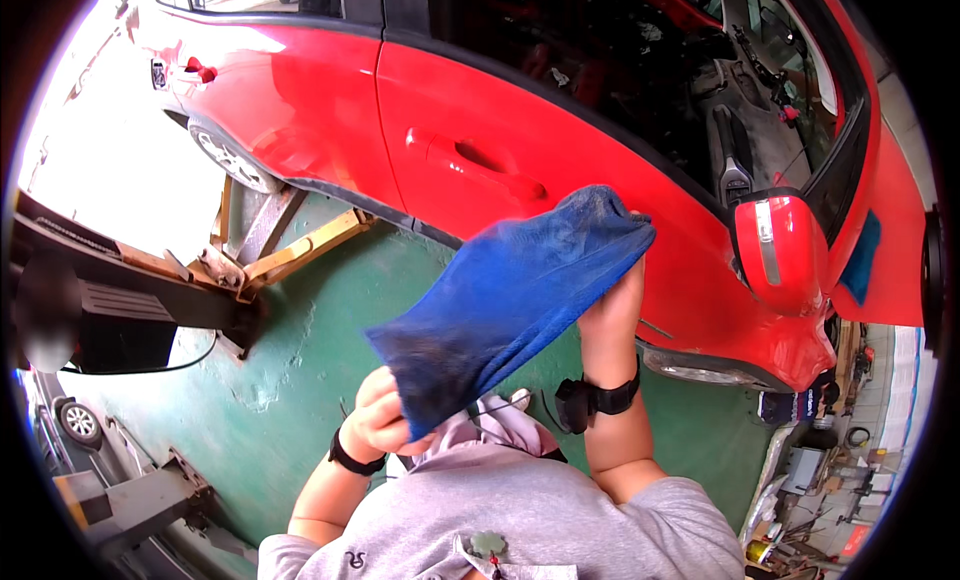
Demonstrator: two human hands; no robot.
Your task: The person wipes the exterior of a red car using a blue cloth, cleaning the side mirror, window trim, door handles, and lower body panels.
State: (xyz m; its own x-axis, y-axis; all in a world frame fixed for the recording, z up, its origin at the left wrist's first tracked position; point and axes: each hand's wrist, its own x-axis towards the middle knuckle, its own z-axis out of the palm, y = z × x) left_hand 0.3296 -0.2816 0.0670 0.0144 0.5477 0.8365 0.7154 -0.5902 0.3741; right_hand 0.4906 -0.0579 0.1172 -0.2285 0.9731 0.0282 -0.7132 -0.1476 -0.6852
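A blue cloth (517, 280) with dark soiled patches is stretched between my two hands. My left hand (386, 415) grips its lower left corner, close to my body. At the upper right end, my right hand (616, 298) holds the cloth from behind, so most of those fingers are hidden. The cloth is held up in front of a red car's front door (495, 122), below the door handle (480, 163). Whether it touches the door cannot be told.
A red side mirror (780, 250) juts out at the right. Another blue cloth (862, 261) lies on the hood. Yellow lift arms (307, 246) reach under the car from a post at left, above a green floor (300, 377). Tools and boxes (806, 467) line the right side.
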